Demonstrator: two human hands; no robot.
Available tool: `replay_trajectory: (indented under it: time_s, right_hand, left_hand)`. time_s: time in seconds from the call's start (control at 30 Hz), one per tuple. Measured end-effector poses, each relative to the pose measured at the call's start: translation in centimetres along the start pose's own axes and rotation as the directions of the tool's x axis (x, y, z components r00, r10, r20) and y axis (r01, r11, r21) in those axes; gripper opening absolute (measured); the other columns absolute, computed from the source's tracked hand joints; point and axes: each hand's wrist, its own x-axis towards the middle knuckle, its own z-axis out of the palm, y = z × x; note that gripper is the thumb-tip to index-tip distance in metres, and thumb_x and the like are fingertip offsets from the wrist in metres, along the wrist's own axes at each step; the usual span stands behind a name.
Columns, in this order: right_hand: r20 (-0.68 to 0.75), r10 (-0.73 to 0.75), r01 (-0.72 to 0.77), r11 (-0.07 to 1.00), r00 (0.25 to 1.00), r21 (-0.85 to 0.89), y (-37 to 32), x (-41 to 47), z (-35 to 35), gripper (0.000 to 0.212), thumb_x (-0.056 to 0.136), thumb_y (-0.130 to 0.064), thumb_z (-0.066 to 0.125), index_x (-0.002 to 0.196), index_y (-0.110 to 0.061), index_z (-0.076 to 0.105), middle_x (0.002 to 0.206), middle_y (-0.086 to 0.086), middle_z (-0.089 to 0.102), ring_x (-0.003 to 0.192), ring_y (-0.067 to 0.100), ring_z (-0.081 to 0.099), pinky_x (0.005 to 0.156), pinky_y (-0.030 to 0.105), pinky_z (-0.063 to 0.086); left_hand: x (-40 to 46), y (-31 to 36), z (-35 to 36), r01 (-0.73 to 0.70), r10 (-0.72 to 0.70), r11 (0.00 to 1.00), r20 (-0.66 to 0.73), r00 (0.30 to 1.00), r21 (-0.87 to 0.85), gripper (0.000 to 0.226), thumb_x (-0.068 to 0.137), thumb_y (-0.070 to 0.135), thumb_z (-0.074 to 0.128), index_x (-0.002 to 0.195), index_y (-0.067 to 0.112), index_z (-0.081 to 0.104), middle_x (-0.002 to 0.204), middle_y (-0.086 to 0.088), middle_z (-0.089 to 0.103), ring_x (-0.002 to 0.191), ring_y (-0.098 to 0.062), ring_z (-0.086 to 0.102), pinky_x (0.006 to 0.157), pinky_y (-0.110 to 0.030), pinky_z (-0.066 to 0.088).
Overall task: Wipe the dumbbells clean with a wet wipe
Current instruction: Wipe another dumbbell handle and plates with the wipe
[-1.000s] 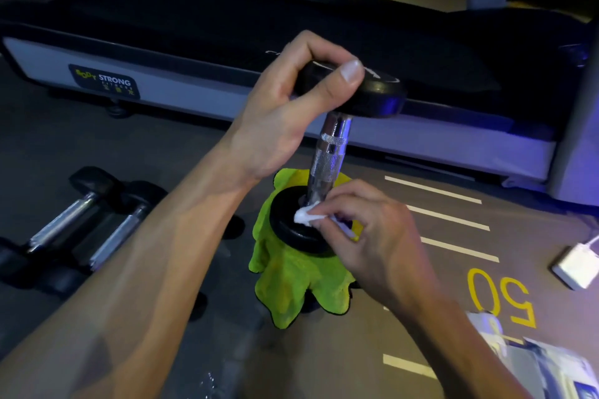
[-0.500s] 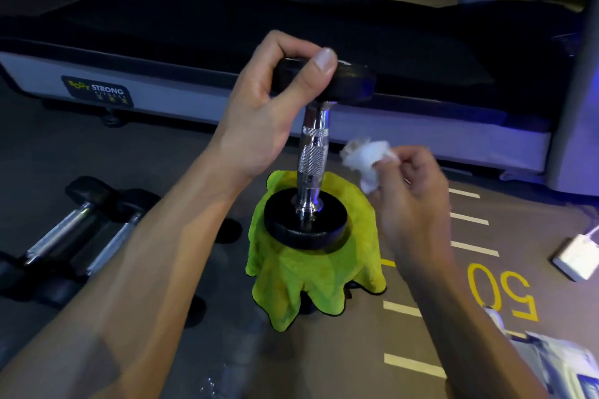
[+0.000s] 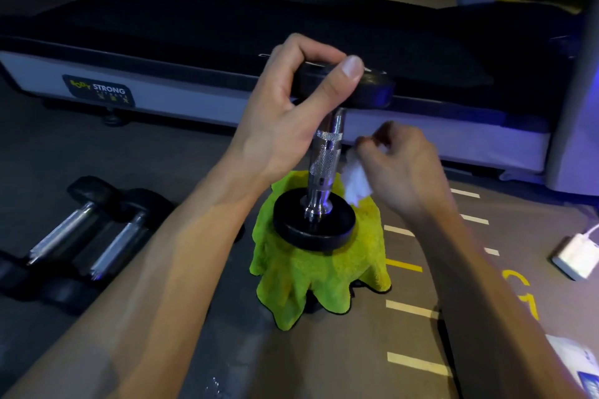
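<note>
A dumbbell (image 3: 325, 168) with black ends and a knurled chrome handle stands upright, its lower end resting on a lime-green cloth (image 3: 311, 282) draped over something hidden. My left hand (image 3: 291, 113) grips the top black end, thumb across its rim. My right hand (image 3: 402, 168) is just right of the chrome handle and pinches a crumpled white wet wipe (image 3: 355, 180), which hangs beside the handle's lower half. Whether the wipe touches the handle I cannot tell.
Two more dumbbells (image 3: 87, 236) lie side by side on the dark floor at left. A treadmill deck (image 3: 194, 97) runs across the back. A white charger (image 3: 577, 256) lies at right, and a wipes packet (image 3: 580, 363) at the lower right corner.
My right hand lifted the wipe off the lower black end, raised it, then brought it down close beside the chrome handle. My left hand kept its hold on the top end.
</note>
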Motion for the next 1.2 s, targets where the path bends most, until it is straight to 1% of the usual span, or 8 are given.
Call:
replay_trajectory:
  time_s: [0.13, 0.27, 0.47, 0.63, 0.77, 0.87, 1.0, 1.2]
  right_hand:
    - [0.149, 0.101, -0.175, 0.73, 0.984, 0.661, -0.5, -2.7, 1.5, 0.034, 0.096, -0.017, 0.06, 0.062, -0.019, 0.066, 0.068, 0.003, 0.065, 0.069, 0.013, 0.061, 0.074, 0.037, 0.05]
    - [0.247, 0.135, -0.28, 0.396, 0.96, 0.875, 0.6, -5.2, 2.3, 0.023, 0.097, -0.018, 0.053, 0.085, -0.009, 0.07, 0.083, 0.01, 0.074, 0.078, 0.018, 0.07, 0.078, 0.036, 0.055]
    - [0.127, 0.036, -0.103, 0.819, 0.991, 0.564, 0.0, -3.1, 4.6, 0.029, 0.1, -0.021, 0.046, 0.092, -0.01, 0.073, 0.082, 0.002, 0.079, 0.075, 0.016, 0.074, 0.068, 0.026, 0.056]
    - [0.546, 0.112, -0.505, 0.568, 0.83, 0.65, -1.9, 0.3, 5.2, 0.044, 0.102, -0.03, 0.03, 0.08, -0.002, 0.055, 0.066, 0.021, 0.054, 0.052, 0.029, 0.051, 0.05, 0.031, 0.04]
    - [0.325, 0.287, -0.432, 0.654, 0.901, 0.621, -3.1, -0.3, 6.1, 0.054, 0.102, -0.028, 0.034, 0.059, -0.011, 0.061, 0.056, 0.012, 0.058, 0.043, 0.027, 0.052, 0.041, 0.021, 0.038]
    - [0.117, 0.105, -0.14, 0.924, 0.988, 0.355, -2.5, -2.6, 5.8, 0.046, 0.101, -0.042, 0.026, 0.092, -0.017, 0.064, 0.087, 0.002, 0.066, 0.087, 0.021, 0.06, 0.074, 0.026, 0.047]
    - [0.059, -0.164, 0.148, 0.966, 0.985, 0.21, -0.3, -6.4, 5.3, 0.036, 0.112, -0.037, 0.029, 0.103, -0.018, 0.059, 0.083, -0.009, 0.065, 0.081, 0.002, 0.058, 0.071, 0.015, 0.042]
    - [0.328, -0.15, 0.137, 0.989, 0.933, 0.064, 2.3, -6.1, 2.3, 0.045, 0.11, -0.046, 0.029, 0.114, -0.018, 0.064, 0.104, -0.004, 0.074, 0.096, 0.011, 0.064, 0.093, 0.031, 0.049]
  left_hand:
    - [0.1, -0.2, -0.4, 0.014, -0.015, 1.0, -0.033, 0.999, -0.015, 0.019, 0.093, 0.051, 0.066, 0.101, 0.034, 0.065, 0.116, -0.015, 0.066, 0.1, -0.009, 0.061, 0.096, -0.035, 0.051]
    - [0.1, -0.3, -0.8, 0.046, -0.047, 0.999, -0.063, 0.997, -0.024, 0.022, 0.092, 0.054, 0.065, 0.101, 0.034, 0.065, 0.109, -0.005, 0.064, 0.098, -0.005, 0.059, 0.091, -0.029, 0.048]
    - [-0.3, -0.2, -0.9, 0.051, -0.053, 0.998, -0.05, 0.997, -0.034, 0.025, 0.091, 0.054, 0.065, 0.103, 0.032, 0.066, 0.119, -0.013, 0.066, 0.106, -0.014, 0.064, 0.1, -0.04, 0.053]
    - [-0.4, -0.1, -1.2, 0.044, -0.046, 0.997, -0.033, 0.998, -0.057, 0.024, 0.09, 0.051, 0.066, 0.103, 0.031, 0.066, 0.117, -0.01, 0.067, 0.112, -0.02, 0.064, 0.106, -0.052, 0.05]
    - [-0.8, -0.2, -1.4, 0.0, -0.005, 0.999, -0.096, 0.995, -0.053, 0.025, 0.094, 0.044, 0.065, 0.107, 0.023, 0.066, 0.11, -0.004, 0.068, 0.103, -0.013, 0.064, 0.093, -0.036, 0.053]
    - [-1.1, -0.2, -1.1, 0.001, -0.001, 1.0, -0.125, 0.992, 0.0, 0.028, 0.094, 0.046, 0.066, 0.109, 0.021, 0.067, 0.112, -0.004, 0.069, 0.104, -0.012, 0.066, 0.092, -0.033, 0.052]
    - [-1.2, -0.2, -0.8, 0.0, 0.002, 1.0, -0.146, 0.989, 0.017, 0.032, 0.093, 0.05, 0.067, 0.11, 0.023, 0.067, 0.116, -0.005, 0.07, 0.11, -0.016, 0.067, 0.101, -0.046, 0.052]
    - [-1.3, 0.1, -1.2, 0.011, -0.011, 1.0, -0.105, 0.994, -0.005, 0.029, 0.094, 0.047, 0.067, 0.111, 0.023, 0.067, 0.117, -0.007, 0.069, 0.1, -0.008, 0.065, 0.09, -0.026, 0.049]
